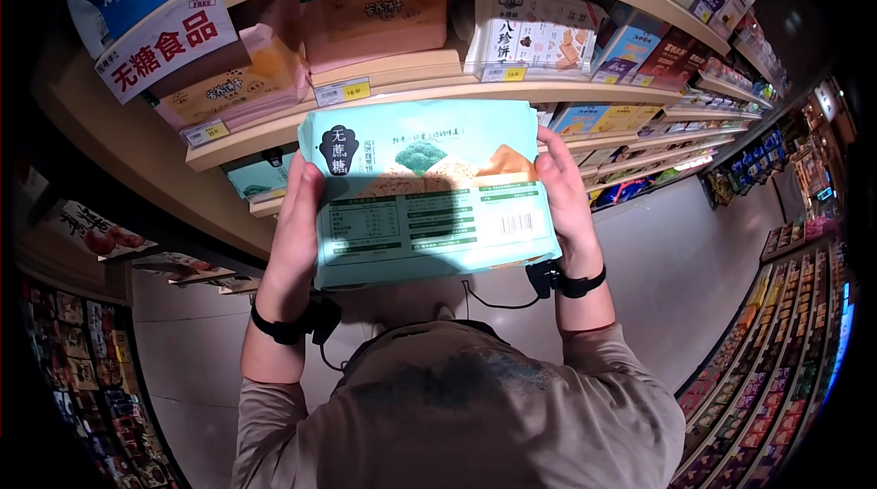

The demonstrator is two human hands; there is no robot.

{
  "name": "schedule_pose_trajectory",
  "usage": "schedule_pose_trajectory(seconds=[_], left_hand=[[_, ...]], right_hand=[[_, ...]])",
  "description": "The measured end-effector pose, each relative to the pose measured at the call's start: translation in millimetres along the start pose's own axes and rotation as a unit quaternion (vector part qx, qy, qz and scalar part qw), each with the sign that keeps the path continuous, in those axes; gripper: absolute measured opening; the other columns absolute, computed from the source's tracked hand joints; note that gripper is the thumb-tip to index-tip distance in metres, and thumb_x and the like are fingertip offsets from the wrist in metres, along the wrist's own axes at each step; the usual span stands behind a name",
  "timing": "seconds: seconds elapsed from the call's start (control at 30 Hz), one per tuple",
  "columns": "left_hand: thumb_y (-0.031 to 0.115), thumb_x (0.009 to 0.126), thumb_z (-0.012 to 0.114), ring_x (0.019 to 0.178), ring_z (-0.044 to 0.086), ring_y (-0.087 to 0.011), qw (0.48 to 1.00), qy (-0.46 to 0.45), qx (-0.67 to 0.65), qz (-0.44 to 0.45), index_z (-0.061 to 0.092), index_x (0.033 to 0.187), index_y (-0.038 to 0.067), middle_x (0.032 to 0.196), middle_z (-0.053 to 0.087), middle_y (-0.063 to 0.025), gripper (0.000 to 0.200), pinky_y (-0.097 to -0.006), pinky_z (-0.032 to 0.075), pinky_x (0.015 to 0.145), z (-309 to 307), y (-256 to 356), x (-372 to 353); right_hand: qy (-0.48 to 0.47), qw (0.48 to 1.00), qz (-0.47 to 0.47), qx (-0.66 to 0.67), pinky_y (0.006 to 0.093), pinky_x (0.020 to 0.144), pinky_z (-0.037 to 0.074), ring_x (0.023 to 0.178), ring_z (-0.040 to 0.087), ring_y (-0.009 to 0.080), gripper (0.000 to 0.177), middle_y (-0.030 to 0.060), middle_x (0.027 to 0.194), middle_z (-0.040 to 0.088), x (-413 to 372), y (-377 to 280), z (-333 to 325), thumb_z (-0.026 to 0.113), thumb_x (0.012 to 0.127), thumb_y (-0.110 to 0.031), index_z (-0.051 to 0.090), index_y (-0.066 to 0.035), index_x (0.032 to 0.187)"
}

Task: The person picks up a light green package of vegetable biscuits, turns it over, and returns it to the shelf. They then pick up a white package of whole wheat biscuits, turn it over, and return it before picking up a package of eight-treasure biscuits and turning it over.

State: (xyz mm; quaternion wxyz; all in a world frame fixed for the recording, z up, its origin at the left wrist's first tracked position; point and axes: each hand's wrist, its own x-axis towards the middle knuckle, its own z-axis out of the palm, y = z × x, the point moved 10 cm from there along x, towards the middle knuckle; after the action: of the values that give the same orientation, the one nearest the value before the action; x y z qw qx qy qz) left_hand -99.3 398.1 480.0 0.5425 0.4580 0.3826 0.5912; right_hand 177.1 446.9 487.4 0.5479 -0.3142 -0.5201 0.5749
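Observation:
A light teal food package [434, 192] is held up in front of me, its printed face with a text table and a barcode turned towards the camera. My left hand [297, 215] grips its left end, with the thumb at the edge and the other fingers hidden behind. At the right end my right hand [566, 196] grips the package, most of its fingers out of sight behind it. Both wrists wear black straps with small devices. The package is just in front of the shelf edge.
Wooden shelves [402, 96] curve across the top, bearing a pink package [379, 18], a white package [534, 27], small boxes and price tags. A red-lettered sign [169, 41] hangs upper left. Pale floor [676, 260] lies below. More stocked shelves [776, 361] stand at the right.

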Motion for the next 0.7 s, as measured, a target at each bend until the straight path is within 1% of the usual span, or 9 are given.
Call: schedule_pose_trajectory(seconds=[0.23, 0.47, 0.6, 0.7], left_hand=[[0.04, 0.102, 0.031, 0.115, 0.046, -0.0145, 1.0, 0.001, -0.001, 0.002, 0.033, 0.139, 0.006, 0.128, 0.048, -0.0067, 0.05, -0.0292, 0.035, 0.099, 3.7, 3.7, -1.0], [0.045, 0.101, 0.034, 0.116, 0.046, -0.0155, 1.0, 0.003, -0.013, 0.027, 0.03, 0.14, 0.007, 0.129, 0.047, -0.0077, 0.054, -0.0301, 0.036, 0.099, 4.7, 6.6, -0.3], [0.045, 0.101, 0.033, 0.116, 0.046, -0.0157, 0.999, -0.004, -0.017, 0.035, 0.028, 0.14, 0.007, 0.129, 0.047, -0.008, 0.055, -0.03, 0.036, 0.099, 3.4, 5.7, 1.0], [0.045, 0.101, 0.033, 0.116, 0.046, -0.0156, 0.999, 0.006, 0.008, 0.043, 0.028, 0.14, 0.007, 0.129, 0.047, -0.0079, 0.055, -0.0302, 0.036, 0.099, -3.2, 3.1, 1.0]], right_hand=[[-0.015, 1.0, 0.0, -0.001, 0.0261, 0.08, 0.049, 0.093, 0.06, 0.0129, 0.055, 0.0114, 0.107, 0.062, 0.1, 1.0, 3.1, 0.061, 0.092, -0.033, 0.038, -0.001, 0.131], [0.002, 1.0, -0.008, 0.0, 0.0256, 0.08, 0.049, 0.093, 0.06, 0.0121, 0.053, 0.0116, 0.106, 0.062, -1.5, -1.8, 7.3, 0.059, 0.094, -0.032, 0.038, -0.001, 0.132], [0.002, 1.0, -0.015, -0.027, 0.0243, 0.077, 0.049, 0.09, 0.061, 0.0111, 0.054, 0.0114, 0.103, 0.063, -1.6, 5.7, 5.1, 0.057, 0.094, -0.033, 0.037, -0.001, 0.132], [0.001, 0.999, -0.02, -0.04, 0.0236, 0.075, 0.049, 0.087, 0.061, 0.0104, 0.054, 0.0112, 0.101, 0.064, -1.7, 7.1, 4.9, 0.056, 0.095, -0.034, 0.037, -0.001, 0.132]])
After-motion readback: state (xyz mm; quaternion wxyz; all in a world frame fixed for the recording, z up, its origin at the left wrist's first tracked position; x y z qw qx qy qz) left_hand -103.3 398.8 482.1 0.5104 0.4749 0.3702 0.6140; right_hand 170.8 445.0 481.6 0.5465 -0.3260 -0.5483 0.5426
